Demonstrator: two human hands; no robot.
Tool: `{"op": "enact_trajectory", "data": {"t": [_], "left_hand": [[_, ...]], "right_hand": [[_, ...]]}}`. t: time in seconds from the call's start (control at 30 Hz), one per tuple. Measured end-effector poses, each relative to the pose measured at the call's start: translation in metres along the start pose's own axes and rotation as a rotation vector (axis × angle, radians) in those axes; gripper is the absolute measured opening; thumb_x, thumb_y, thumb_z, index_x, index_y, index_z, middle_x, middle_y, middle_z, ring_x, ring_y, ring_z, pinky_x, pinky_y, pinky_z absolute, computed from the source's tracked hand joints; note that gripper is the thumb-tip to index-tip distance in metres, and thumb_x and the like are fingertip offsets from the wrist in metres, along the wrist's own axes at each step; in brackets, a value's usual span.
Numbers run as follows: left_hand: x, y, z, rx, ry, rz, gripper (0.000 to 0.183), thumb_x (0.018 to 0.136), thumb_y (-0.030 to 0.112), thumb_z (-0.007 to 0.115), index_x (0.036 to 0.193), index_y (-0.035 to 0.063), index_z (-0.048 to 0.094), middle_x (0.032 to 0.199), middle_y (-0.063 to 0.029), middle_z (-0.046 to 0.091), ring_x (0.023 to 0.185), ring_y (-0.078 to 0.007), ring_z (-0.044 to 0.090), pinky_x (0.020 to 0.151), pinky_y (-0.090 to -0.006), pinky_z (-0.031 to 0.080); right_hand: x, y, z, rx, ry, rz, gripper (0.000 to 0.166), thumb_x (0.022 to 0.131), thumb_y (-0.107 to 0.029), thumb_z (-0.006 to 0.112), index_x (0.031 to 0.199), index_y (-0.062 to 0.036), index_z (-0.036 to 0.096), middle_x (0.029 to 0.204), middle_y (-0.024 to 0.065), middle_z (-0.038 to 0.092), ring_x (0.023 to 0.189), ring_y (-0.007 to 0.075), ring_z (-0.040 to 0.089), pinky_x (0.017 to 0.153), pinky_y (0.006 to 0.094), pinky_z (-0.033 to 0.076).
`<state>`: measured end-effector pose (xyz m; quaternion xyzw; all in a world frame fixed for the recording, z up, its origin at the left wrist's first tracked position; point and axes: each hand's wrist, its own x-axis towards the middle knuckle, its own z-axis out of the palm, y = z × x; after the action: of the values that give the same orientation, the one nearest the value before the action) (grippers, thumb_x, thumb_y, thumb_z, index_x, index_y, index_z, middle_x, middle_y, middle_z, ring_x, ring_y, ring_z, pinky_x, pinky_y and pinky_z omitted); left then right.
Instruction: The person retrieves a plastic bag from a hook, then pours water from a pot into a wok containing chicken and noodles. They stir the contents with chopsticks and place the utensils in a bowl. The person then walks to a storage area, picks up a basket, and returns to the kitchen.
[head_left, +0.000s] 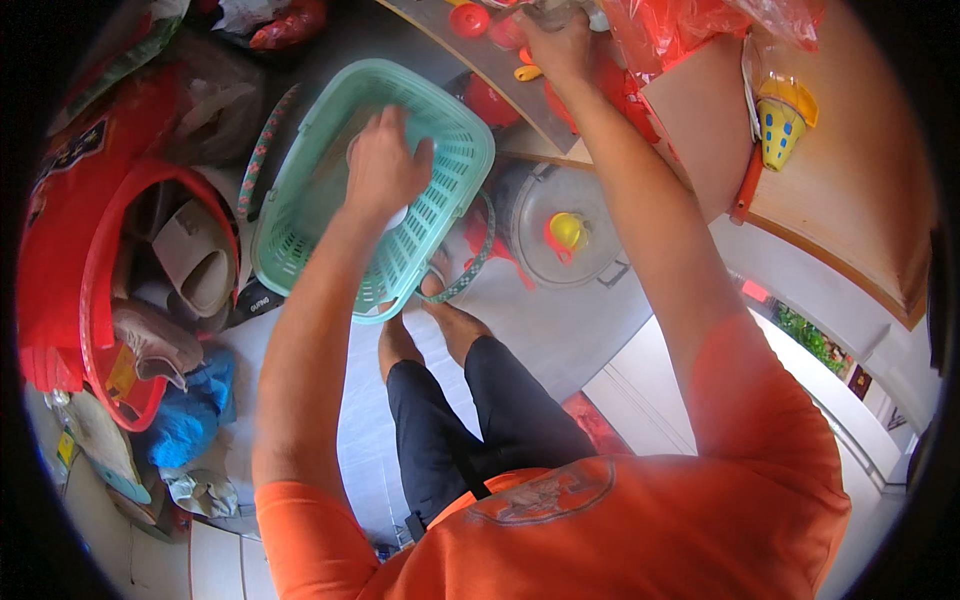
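Note:
A green plastic basket (450, 112) with slotted walls stands before me, its patterned handles down at both sides. My left hand (386, 165) is inside or over it, fingers partly spread; a small white thing (397, 218) shows beside the wrist, and what lies under the palm is hidden. My right hand (559, 41) reaches to the table top among small red and orange plastic things, close to a red round cup-like piece (469, 20) and a yellow-orange piece (528, 73). Whether its fingers hold anything is unclear.
Left of the basket a red tub (94, 300) holds shoes. A transparent lid (540, 247) with a yellow and red plastic toy (568, 231) lies right of it. A cardboard box (701, 124), red plastic bags (660, 34) and a yellow cone toy (780, 127) are at upper right.

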<state>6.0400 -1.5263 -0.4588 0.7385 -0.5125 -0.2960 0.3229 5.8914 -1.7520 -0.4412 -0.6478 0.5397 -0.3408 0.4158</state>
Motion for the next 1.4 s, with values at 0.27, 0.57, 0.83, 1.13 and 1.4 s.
{"op": "enact_trajectory", "data": {"t": [0.27, 0.57, 0.83, 1.13, 1.4], "left_hand": [[0.153, -0.005, 0.079, 0.258, 0.306, 0.274, 0.068, 0.079, 0.021, 0.075, 0.137, 0.0083, 0.043, 0.123, -0.0248, 0.057, 0.113, -0.0423, 0.057, 0.096, -0.0507, 0.047], [0.199, -0.004, 0.106, 0.157, 0.147, 0.267, 0.043, 0.088, 0.018, 0.061, 0.128, 0.0081, 0.049, 0.112, -0.0275, 0.059, 0.105, -0.0454, 0.058, 0.090, -0.0521, 0.048], [0.125, 0.003, 0.075, 0.165, 0.236, 0.111, 0.055, 0.076, 0.022, 0.079, 0.122, 0.0037, 0.056, 0.116, -0.0219, 0.062, 0.103, -0.0389, 0.063, 0.086, -0.0456, 0.053], [-0.124, 0.111, 0.051, -0.313, -0.230, 0.090, 0.062, 0.061, 0.004, 0.080, 0.119, -0.0021, 0.060, 0.112, -0.0212, 0.058, 0.107, -0.0401, 0.057, 0.092, -0.0429, 0.050], [-0.175, 0.140, 0.067, -0.304, -0.421, 0.182, 0.067, 0.062, 0.008, 0.081, 0.125, -0.0007, 0.058, 0.121, -0.0195, 0.058, 0.116, -0.0363, 0.052, 0.101, -0.0444, 0.042]], "right_hand": [[-0.133, 0.004, -0.034, -0.419, -0.009, -0.026, 0.050, 0.083, -0.022, 0.072, 0.121, 0.0056, 0.054, 0.100, 0.0235, 0.066, 0.093, 0.0394, 0.065, 0.081, 0.0465, 0.051], [-0.280, 0.044, -0.097, -0.288, -0.197, 0.285, 0.035, 0.084, -0.011, 0.073, 0.113, 0.0024, 0.059, 0.094, 0.0170, 0.069, 0.059, 0.0164, 0.061, 0.056, 0.0290, 0.051], [-0.252, 0.039, -0.101, 0.210, -0.126, 0.542, 0.027, 0.093, -0.018, 0.066, 0.113, -0.0013, 0.060, 0.095, 0.0100, 0.069, 0.063, 0.0113, 0.061, 0.051, 0.0243, 0.047], [-0.275, 0.007, -0.132, 0.756, -0.553, 0.939, 0.038, 0.103, -0.030, 0.051, 0.132, -0.0068, 0.052, 0.093, 0.0009, 0.063, 0.065, 0.0088, 0.055, 0.051, 0.0218, 0.037], [-0.334, 0.017, -0.189, 0.985, -0.567, 1.167, 0.037, 0.098, -0.024, 0.056, 0.130, -0.0064, 0.054, 0.100, 0.0036, 0.061, 0.079, 0.0131, 0.056, 0.062, 0.0285, 0.043]]}}
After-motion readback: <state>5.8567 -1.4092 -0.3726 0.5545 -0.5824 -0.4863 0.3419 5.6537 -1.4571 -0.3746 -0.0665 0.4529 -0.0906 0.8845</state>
